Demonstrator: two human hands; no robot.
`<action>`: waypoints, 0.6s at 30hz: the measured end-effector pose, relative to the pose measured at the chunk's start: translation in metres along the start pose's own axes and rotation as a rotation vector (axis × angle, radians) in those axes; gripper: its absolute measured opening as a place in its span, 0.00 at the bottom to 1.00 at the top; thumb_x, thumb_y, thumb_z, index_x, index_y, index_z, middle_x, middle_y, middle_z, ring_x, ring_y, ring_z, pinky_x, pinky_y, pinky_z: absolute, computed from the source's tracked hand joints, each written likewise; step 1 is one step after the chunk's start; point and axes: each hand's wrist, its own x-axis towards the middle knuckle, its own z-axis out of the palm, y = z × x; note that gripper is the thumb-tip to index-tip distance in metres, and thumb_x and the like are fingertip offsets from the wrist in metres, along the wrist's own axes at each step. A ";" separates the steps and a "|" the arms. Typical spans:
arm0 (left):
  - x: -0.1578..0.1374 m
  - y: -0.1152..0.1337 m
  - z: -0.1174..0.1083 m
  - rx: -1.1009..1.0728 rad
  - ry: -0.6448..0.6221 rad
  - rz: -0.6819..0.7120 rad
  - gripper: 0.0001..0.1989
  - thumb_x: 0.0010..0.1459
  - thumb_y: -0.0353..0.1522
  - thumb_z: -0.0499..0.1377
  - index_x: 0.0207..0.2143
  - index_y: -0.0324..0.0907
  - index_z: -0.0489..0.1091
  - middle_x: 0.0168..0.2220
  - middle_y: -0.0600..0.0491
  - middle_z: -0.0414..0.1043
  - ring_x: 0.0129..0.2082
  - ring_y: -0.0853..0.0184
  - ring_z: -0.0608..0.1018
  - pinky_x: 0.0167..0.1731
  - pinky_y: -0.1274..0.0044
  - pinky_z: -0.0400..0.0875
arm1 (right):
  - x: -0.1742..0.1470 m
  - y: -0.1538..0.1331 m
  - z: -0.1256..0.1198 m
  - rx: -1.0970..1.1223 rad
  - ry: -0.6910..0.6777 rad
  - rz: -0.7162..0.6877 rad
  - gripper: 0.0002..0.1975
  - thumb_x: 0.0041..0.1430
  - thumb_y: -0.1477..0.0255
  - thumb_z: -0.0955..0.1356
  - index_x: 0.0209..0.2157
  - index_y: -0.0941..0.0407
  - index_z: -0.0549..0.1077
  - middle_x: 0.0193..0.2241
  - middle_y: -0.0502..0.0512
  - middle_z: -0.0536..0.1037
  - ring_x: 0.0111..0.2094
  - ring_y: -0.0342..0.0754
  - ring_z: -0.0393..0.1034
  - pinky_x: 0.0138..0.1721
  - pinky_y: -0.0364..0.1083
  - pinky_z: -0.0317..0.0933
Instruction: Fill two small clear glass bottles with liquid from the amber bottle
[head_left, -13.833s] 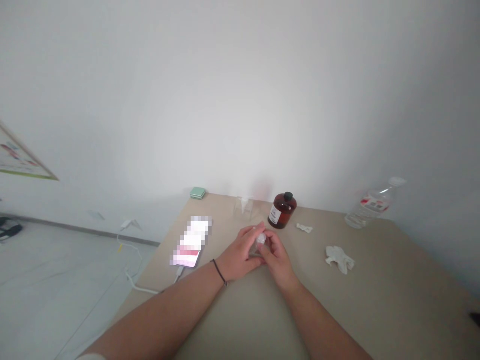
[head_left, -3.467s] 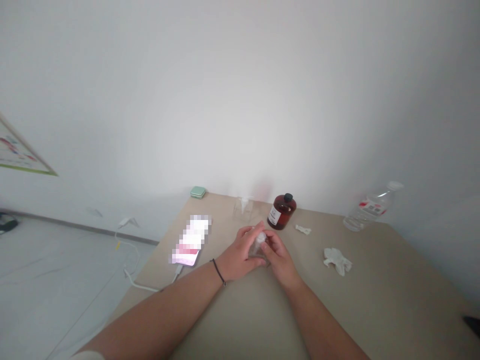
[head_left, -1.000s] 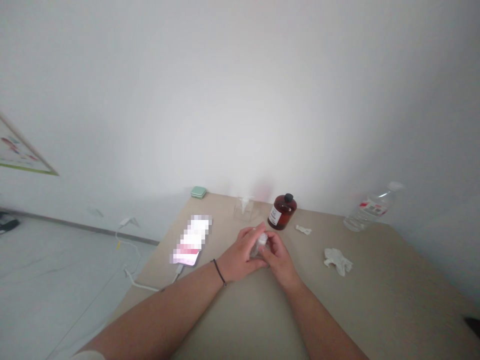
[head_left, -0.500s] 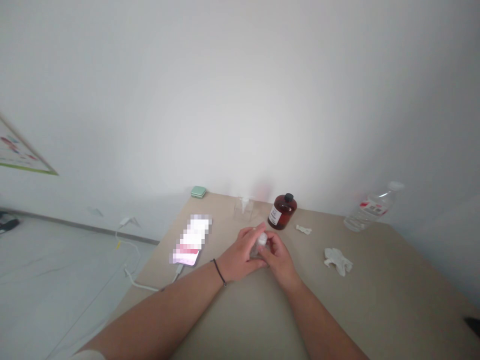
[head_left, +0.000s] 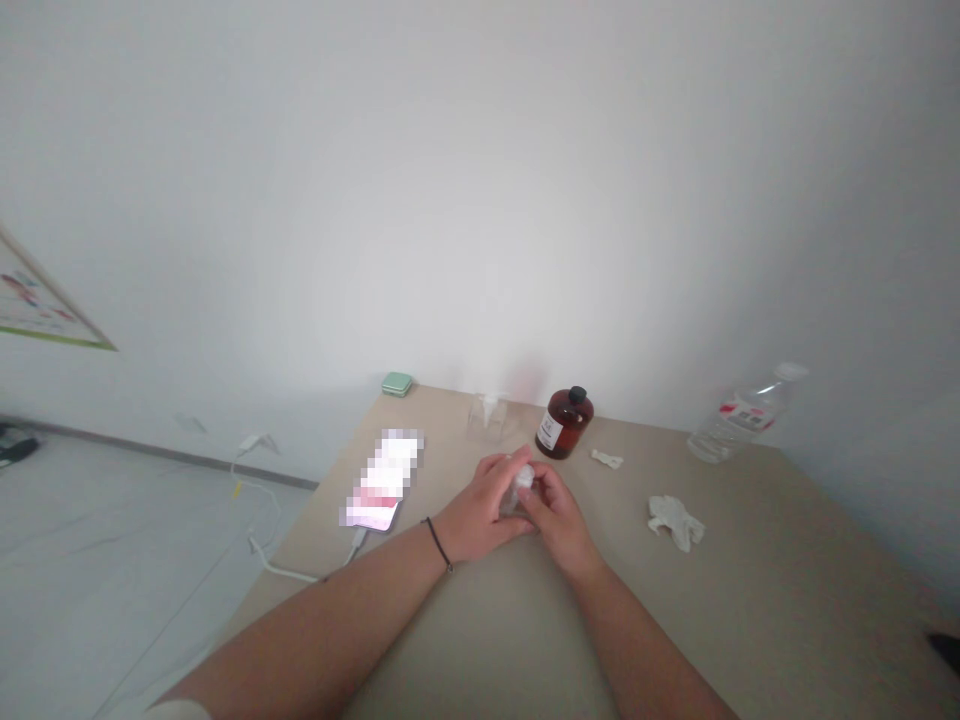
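Observation:
A small clear bottle with a whitish top (head_left: 523, 478) stands between my hands near the middle of the table. My left hand (head_left: 487, 510) is wrapped around its left side, with a dark cord bracelet at the wrist. From the right, my right hand (head_left: 556, 515) closes on the same bottle, thumb and fingers near its top. Most of the bottle's body is hidden by my fingers. Just behind my hands stands a brown bottle with a black cap and white label (head_left: 564, 425). Left of it sits a clear square container with a white nozzle-like piece (head_left: 487, 418).
A phone (head_left: 386, 480) on a white cable (head_left: 285, 572) lies at left; a green case (head_left: 397, 384) sits at the back corner. Crumpled white tissue (head_left: 675, 522) and a smaller scrap (head_left: 607, 459) lie right. A clear water bottle (head_left: 742, 420) stands by the wall (head_left: 480, 200).
Almost nothing differs. Both hands stay around the small bottle, with at most a slight shift of the fingers at its top.

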 end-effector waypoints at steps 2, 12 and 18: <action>0.000 -0.001 0.000 0.007 0.003 0.000 0.47 0.52 0.29 0.66 0.68 0.49 0.42 0.63 0.44 0.55 0.62 0.53 0.57 0.62 0.56 0.56 | 0.000 -0.002 0.000 0.002 -0.013 -0.006 0.15 0.58 0.57 0.69 0.41 0.52 0.71 0.40 0.54 0.74 0.42 0.51 0.69 0.46 0.51 0.64; 0.000 0.000 0.000 0.004 -0.008 -0.013 0.46 0.53 0.29 0.65 0.68 0.48 0.43 0.64 0.44 0.54 0.63 0.54 0.56 0.63 0.57 0.55 | 0.001 0.001 0.000 0.000 0.016 -0.009 0.16 0.55 0.57 0.71 0.40 0.52 0.70 0.38 0.53 0.75 0.41 0.51 0.70 0.45 0.50 0.64; 0.001 0.003 -0.001 -0.003 -0.011 -0.022 0.46 0.53 0.29 0.65 0.68 0.48 0.42 0.63 0.43 0.54 0.63 0.52 0.57 0.62 0.54 0.55 | 0.001 -0.005 0.000 -0.035 0.010 -0.028 0.17 0.57 0.55 0.69 0.42 0.52 0.72 0.41 0.55 0.75 0.43 0.52 0.70 0.46 0.51 0.64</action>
